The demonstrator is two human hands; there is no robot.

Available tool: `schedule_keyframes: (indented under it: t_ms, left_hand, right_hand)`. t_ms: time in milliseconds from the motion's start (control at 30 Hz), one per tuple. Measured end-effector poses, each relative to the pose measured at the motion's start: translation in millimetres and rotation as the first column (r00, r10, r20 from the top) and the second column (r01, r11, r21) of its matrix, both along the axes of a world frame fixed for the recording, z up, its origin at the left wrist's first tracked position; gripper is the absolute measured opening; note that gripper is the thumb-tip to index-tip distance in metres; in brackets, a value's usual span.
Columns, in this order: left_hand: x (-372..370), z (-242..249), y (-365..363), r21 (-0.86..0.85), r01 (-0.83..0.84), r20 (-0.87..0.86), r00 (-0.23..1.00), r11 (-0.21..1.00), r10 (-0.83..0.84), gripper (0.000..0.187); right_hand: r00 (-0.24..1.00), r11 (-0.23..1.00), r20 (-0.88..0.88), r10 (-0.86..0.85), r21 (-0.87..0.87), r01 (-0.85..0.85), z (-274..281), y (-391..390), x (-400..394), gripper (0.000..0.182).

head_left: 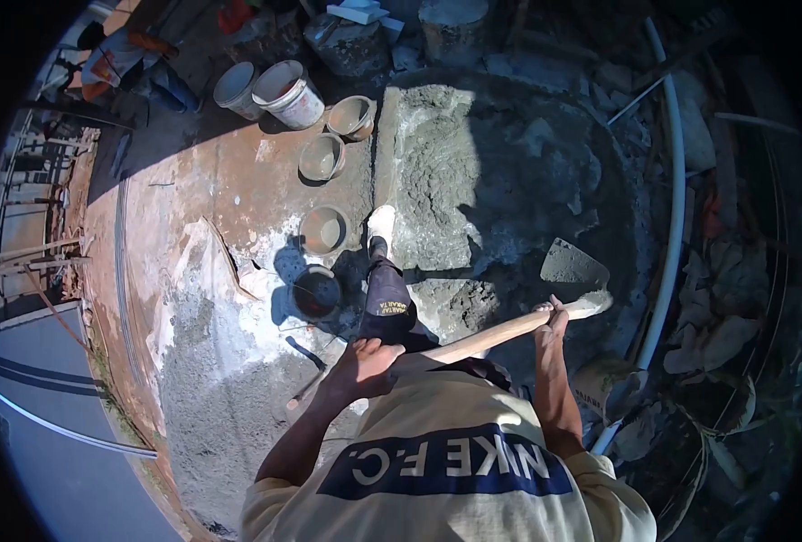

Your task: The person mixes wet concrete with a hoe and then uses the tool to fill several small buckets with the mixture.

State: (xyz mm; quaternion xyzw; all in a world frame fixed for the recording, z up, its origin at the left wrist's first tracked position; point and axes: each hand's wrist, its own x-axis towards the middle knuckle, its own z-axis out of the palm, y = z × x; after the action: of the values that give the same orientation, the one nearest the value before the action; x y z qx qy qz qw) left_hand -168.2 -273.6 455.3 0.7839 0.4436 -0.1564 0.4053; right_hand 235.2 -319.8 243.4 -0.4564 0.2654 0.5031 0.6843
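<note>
A hoe's pale wooden handle (482, 343) runs across the front of my body. My left hand (368, 369) is wrapped round its rear part, close to my waist. Farther along, my right hand (553, 320) grips it near the head end. The hoe's broad, mortar-coated blade (573, 266) is over the shaded wet mortar (545, 172) on the right. Sunlit mortar (437, 172) lies rough and lumpy ahead. My foot (381, 224) in pale footwear is at the left edge of the mortar.
Several small buckets, one a dark bucket (317, 291), stand left of my leg. Two larger white buckets, including a stained bucket (288, 94), are farther ahead. A white pipe (676, 190) and rubble border the right side. A person (139, 68) bends at the far left.
</note>
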Motion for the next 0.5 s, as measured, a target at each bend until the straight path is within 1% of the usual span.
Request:
schedule_keyframes:
  t_ms: [33, 67, 100, 167, 200, 233, 267, 300, 333, 367, 433, 467, 500]
  left_hand:
    - [10, 5, -12, 0.018, -0.008, 0.000, 1.000, 1.000, 0.008, 0.048]
    - [18, 10, -28, 0.099, -0.005, 0.033, 0.999, 0.995, 0.001, 0.045]
    - [26, 14, -47, 0.170, -0.010, 0.061, 0.998, 0.985, 0.000, 0.042]
    - [52, 43, -69, 0.190, -0.042, 0.051, 0.998, 0.981, 0.033, 0.040]
    - [63, 45, -85, 0.196, -0.058, 0.071, 0.996, 0.979, 0.044, 0.037]
    - [72, 45, -92, 0.217, -0.065, 0.094, 0.994, 0.974, 0.045, 0.035]
    - [82, 44, -97, 0.236, -0.062, 0.089, 0.995, 0.970, 0.042, 0.035]
    - [93, 41, -100, 0.202, 0.004, 0.044, 0.999, 0.979, -0.013, 0.040]
    - [103, 41, -100, 0.167, 0.061, 0.001, 0.998, 0.984, -0.062, 0.044]
    - [110, 41, -96, 0.185, 0.050, -0.002, 0.999, 0.981, -0.051, 0.044]
    - [124, 43, -86, 0.121, 0.135, -0.022, 0.991, 0.983, -0.133, 0.042]
    - [128, 47, -81, 0.141, 0.183, -0.039, 0.983, 0.973, -0.179, 0.039]
    - [130, 46, -80, 0.147, 0.179, -0.042, 0.984, 0.973, -0.175, 0.039]
  right_hand:
    - [1.000, 1.000, -0.015, -0.013, 0.015, 0.014, -4, -20, 2, 0.028]
    - [0.994, 0.998, -0.099, -0.039, 0.039, 0.043, -25, -45, 12, 0.029]
    - [0.994, 0.999, -0.105, -0.019, 0.038, 0.024, -30, -66, 16, 0.029]
    - [0.984, 0.998, -0.177, -0.007, 0.061, 0.019, -39, -101, 17, 0.030]
    - [0.982, 0.999, -0.190, 0.000, 0.040, 0.008, -42, -115, 19, 0.031]
    - [0.969, 0.999, -0.243, -0.042, -0.018, 0.039, -42, -127, 23, 0.030]
    - [0.957, 0.999, -0.289, -0.032, -0.005, 0.032, -42, -139, 26, 0.030]
    - [0.944, 1.000, -0.329, -0.017, 0.008, 0.021, -48, -152, 35, 0.031]
    - [0.965, 1.000, -0.260, -0.015, 0.017, 0.020, -59, -162, 41, 0.031]
    - [0.986, 1.000, -0.166, -0.024, -0.003, 0.024, -63, -167, 44, 0.032]
    - [0.968, 0.998, -0.244, -0.063, -0.004, 0.064, -69, -177, 53, 0.032]
    - [0.975, 0.999, -0.219, -0.033, 0.017, 0.038, -74, -181, 54, 0.032]
    - [0.981, 0.999, -0.193, -0.007, 0.035, 0.014, -81, -187, 56, 0.033]
